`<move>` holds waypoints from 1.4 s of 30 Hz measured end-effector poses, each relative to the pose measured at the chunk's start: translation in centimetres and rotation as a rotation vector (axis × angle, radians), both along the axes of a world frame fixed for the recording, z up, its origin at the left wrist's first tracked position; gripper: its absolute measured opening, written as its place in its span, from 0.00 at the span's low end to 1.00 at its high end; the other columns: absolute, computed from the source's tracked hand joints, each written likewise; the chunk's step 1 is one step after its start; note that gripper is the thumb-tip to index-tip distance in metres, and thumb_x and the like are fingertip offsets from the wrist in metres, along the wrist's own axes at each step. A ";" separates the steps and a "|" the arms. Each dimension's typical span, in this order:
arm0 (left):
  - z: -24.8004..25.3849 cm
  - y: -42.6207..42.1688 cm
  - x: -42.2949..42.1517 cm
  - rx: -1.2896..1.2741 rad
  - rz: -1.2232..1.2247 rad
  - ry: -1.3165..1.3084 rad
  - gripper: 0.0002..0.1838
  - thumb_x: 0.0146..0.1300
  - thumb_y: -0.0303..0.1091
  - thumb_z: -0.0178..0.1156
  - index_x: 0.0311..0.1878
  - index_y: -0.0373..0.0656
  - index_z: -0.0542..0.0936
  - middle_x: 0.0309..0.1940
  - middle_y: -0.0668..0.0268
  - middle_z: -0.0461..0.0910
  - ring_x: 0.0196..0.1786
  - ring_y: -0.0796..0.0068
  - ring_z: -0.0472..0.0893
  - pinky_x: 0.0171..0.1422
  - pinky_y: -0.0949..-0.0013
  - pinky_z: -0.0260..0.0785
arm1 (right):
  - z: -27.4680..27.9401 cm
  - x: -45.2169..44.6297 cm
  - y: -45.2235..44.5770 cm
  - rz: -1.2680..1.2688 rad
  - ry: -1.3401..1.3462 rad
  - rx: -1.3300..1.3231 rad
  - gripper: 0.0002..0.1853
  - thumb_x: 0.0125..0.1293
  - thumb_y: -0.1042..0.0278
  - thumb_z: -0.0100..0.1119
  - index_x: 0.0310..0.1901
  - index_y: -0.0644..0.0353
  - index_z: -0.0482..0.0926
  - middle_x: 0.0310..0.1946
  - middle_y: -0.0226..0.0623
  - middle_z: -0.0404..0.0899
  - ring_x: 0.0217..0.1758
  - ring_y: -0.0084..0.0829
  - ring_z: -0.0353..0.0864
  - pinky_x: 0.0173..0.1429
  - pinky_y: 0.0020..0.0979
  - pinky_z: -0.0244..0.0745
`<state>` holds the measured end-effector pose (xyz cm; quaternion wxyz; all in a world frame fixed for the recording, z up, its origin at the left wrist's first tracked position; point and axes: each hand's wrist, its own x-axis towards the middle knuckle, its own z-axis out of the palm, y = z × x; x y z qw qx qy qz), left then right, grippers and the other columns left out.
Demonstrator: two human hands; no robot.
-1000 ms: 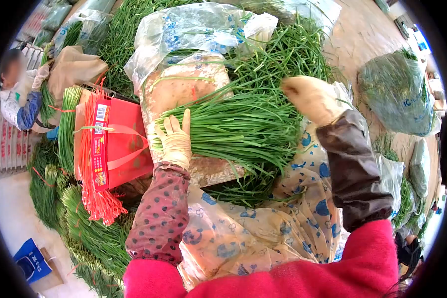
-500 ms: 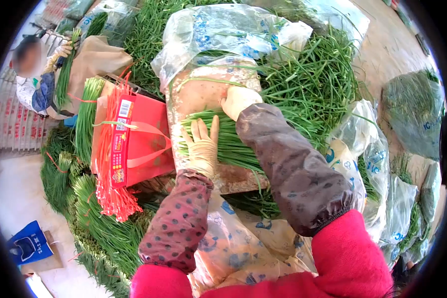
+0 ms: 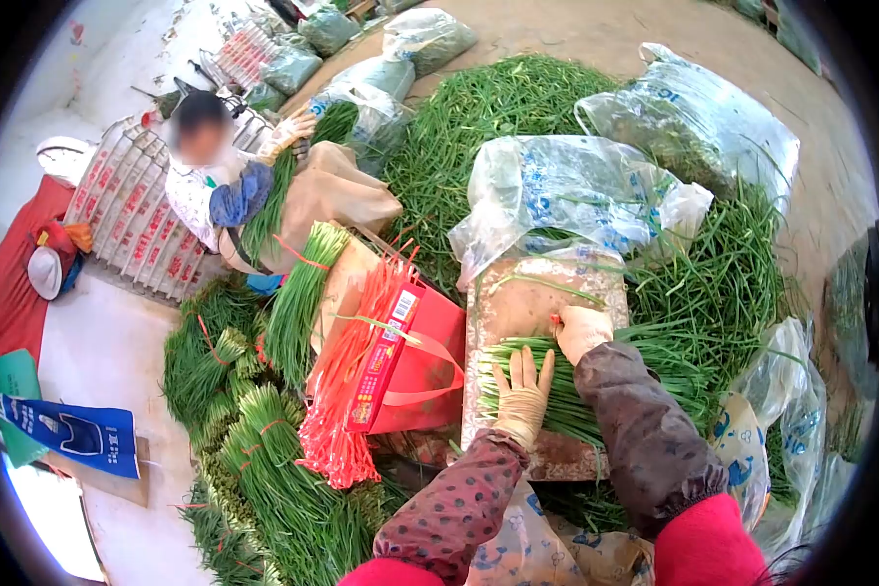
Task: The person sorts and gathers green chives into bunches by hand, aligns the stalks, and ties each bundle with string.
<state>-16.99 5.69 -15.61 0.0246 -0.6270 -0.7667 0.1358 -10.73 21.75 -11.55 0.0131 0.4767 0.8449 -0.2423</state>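
A bunch of chives (image 3: 571,405) lies across a worn, pale board (image 3: 537,283) in front of me. My left hand (image 3: 523,402), in a thin cream glove, rests flat on the chives with its fingers spread. At the far edge of the bunch is my right hand (image 3: 584,334), also gloved, its fingers curled in. A small red spot shows at its fingertips; what they close on is hidden. Left of the board stands a red box (image 3: 422,356) with a bundle of red ties (image 3: 347,410) hanging over it.
Tied chive bunches (image 3: 273,439) are piled at the left. Loose chives (image 3: 518,93) heap behind the board, beside a clear plastic bag (image 3: 566,190). A co-worker (image 3: 215,186) sits at the upper left, holding chives. More filled bags (image 3: 693,117) lie at the upper right.
My view has swung left, so the board and both hands appear further right and lower. The hands keep nearly the same place on the chives. More of the co-worker shows.
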 end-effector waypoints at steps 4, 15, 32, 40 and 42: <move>-0.3 0.1 0.2 0.063 0.023 -0.063 0.40 0.60 0.31 0.52 0.75 0.48 0.48 0.74 0.46 0.46 0.75 0.48 0.49 0.71 0.30 0.40 | 2.9 -0.2 -1.7 -0.160 0.053 -0.168 0.15 0.57 0.54 0.64 0.37 0.57 0.84 0.36 0.46 0.83 0.43 0.47 0.82 0.48 0.44 0.76; 3.4 -0.7 -0.5 -0.028 -0.058 -0.216 0.64 0.37 0.38 0.72 0.76 0.41 0.42 0.76 0.47 0.41 0.78 0.47 0.41 0.76 0.39 0.35 | -2.7 2.3 -7.4 -0.125 0.472 0.354 0.07 0.57 0.63 0.59 0.34 0.54 0.75 0.34 0.41 0.78 0.41 0.45 0.76 0.47 0.45 0.68; 5.2 -5.4 -1.5 -0.593 0.366 -0.421 0.19 0.51 0.48 0.66 0.40 0.44 0.84 0.36 0.54 0.84 0.44 0.56 0.83 0.49 0.58 0.73 | -2.5 2.3 -6.9 -0.143 0.463 0.266 0.08 0.62 0.61 0.57 0.38 0.53 0.80 0.37 0.36 0.81 0.47 0.40 0.78 0.55 0.41 0.67; 4.8 -5.9 0.5 -0.444 0.160 -0.684 0.16 0.56 0.39 0.63 0.45 0.39 0.83 0.42 0.50 0.82 0.48 0.48 0.80 0.54 0.57 0.71 | -2.9 2.3 -7.0 -0.167 0.528 0.267 0.04 0.59 0.65 0.61 0.35 0.51 0.79 0.35 0.34 0.80 0.45 0.40 0.77 0.54 0.41 0.67; 6.2 -4.8 1.4 -0.526 0.225 -0.711 0.17 0.56 0.39 0.64 0.45 0.38 0.82 0.42 0.50 0.81 0.49 0.48 0.79 0.54 0.57 0.70 | -3.0 2.1 -6.9 -0.162 0.524 0.269 0.04 0.59 0.64 0.60 0.35 0.51 0.80 0.35 0.33 0.80 0.45 0.40 0.77 0.53 0.41 0.67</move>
